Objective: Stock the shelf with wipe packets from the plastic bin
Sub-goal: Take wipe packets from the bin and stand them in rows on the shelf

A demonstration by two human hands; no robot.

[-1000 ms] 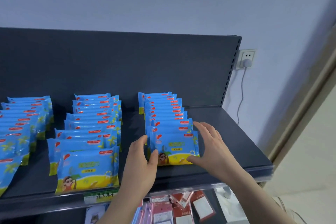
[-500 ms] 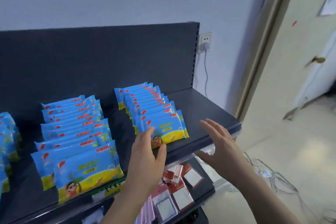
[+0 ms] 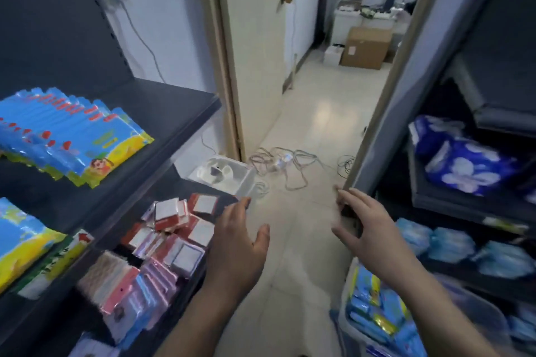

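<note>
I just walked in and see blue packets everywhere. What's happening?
A person is stocking a shelf. The left hand and the right hand are both open and empty, held over the floor. Rows of wipe packets lie on the dark shelf at left, and more packets wait in the plastic bin at lower right.

A person's left hand [image 3: 237, 246] and right hand [image 3: 368, 229], both bare, left forearm [image 3: 203, 324] and right forearm [image 3: 435, 298] uncovered down to the near edge of the view, rounded fingertips, outlines softened by motion blur
</note>
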